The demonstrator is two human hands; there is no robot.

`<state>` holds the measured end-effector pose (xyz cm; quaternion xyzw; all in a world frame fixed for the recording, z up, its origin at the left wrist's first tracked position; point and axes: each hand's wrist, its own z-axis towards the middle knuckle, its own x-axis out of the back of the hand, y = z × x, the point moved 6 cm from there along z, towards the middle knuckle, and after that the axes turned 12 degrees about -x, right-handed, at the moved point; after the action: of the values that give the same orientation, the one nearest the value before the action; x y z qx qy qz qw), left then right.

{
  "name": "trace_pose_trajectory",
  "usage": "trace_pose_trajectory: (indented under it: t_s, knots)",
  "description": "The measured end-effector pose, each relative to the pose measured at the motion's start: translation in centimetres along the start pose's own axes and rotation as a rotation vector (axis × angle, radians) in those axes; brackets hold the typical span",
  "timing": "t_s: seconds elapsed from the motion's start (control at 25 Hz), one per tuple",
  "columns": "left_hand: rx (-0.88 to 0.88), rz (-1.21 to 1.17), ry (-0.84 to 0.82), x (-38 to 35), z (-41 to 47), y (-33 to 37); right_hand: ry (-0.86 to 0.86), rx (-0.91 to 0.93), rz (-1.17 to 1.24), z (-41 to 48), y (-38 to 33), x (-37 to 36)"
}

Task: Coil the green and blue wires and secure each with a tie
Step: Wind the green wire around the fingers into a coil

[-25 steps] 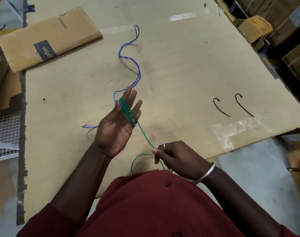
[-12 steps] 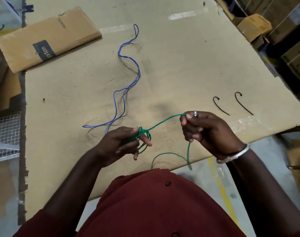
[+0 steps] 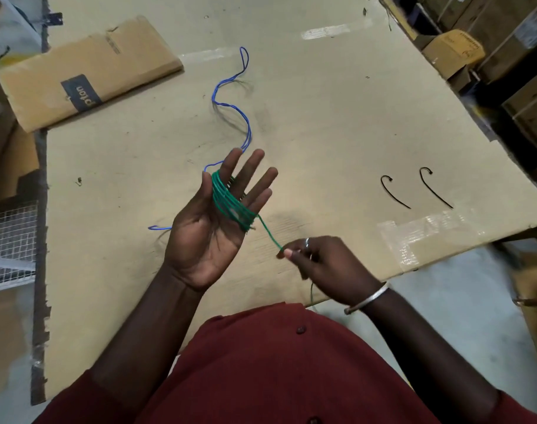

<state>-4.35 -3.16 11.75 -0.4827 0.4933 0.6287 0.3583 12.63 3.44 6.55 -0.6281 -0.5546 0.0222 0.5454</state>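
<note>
Left hand (image 3: 210, 228) spread wide, palm up, fingers fanned and pointing away from the body, raised over the table (image 3: 322, 123). Green wire (image 3: 230, 203) wound in a tight band of many turns across the base of the four fingers, running diagonally from the index side down to the little-finger side. Not gripped by those fingers, only looped round them.

Right hand (image 3: 325, 264) low and near the table's front edge, knuckles up, thumb and forefinger pinched shut on the green wire's free run. Short straight stretch of wire, taut, between the coil and the pinch. Loose tail hanging below the right hand, down past the table edge. Silver ring on a finger, metal bangle (image 3: 368, 296) at the wrist. Both forearms bare, red sleeves pushed up.

Blue wire (image 3: 230, 105) uncoiled, lying in loose waves on the table beyond the left hand, partly hidden behind it, one end showing at the left of the palm. Two black ties (image 3: 414, 188) side by side, well to the right, untouched. Flattened carton (image 3: 86, 71) at the far left corner.
</note>
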Motion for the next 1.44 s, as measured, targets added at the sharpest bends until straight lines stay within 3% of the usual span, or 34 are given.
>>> trace_pose_trajectory:
  t_s: [0.12,0.2,0.28,0.36,0.44,0.6,0.84,0.92,1.0,1.12,1.28,1.36,1.44]
  knots:
    - [-0.094,0.505,0.11,1.7,1.0,0.4,-0.178,0.024,0.007,-1.8,-1.9,-1.5]
    - [-0.109,1.041,0.08,2.6,1.1,0.6,-0.226,0.052,0.012,-2.7,-3.2,-1.0]
    - [-0.057,1.495,-0.037,3.8,0.9,0.5,-0.259,0.067,0.06,-3.3,-4.2,0.1]
    - [0.071,1.674,-0.059,5.4,0.4,0.8,-0.299,0.029,0.278,-3.7,-4.7,1.8]
    - [0.15,1.647,-0.01,5.9,-0.4,0.9,-0.32,-0.018,0.469,-3.5,-4.5,3.8]
    - [0.251,1.326,0.048,6.1,-2.2,-0.1,-0.282,-0.042,0.343,-2.2,-2.5,7.3]
    - [0.571,0.855,0.034,5.3,-4.6,-2.2,-0.005,-0.08,0.357,0.0,0.2,11.1]
    - [0.543,0.641,0.021,4.1,-4.9,-2.6,0.17,-0.053,0.257,0.9,1.1,11.0]
    - [0.39,0.379,0.07,3.0,-4.3,-2.1,0.262,-0.057,0.151,1.5,2.3,9.8]
    - [0.174,0.289,0.127,2.6,-2.7,-1.6,0.141,-0.076,0.005,1.6,3.6,6.6]
    - [0.064,0.204,0.093,2.4,-1.3,-2.8,-0.198,-0.025,-0.096,-0.4,1.2,1.2]
    - [0.033,0.308,0.118,3.2,-0.9,-2.7,-0.382,-0.052,-0.102,-2.0,-0.6,-0.5]
    - [0.013,0.648,0.073,3.8,-0.7,-2.2,-0.52,-0.123,-0.037,-3.5,-1.7,-0.6]
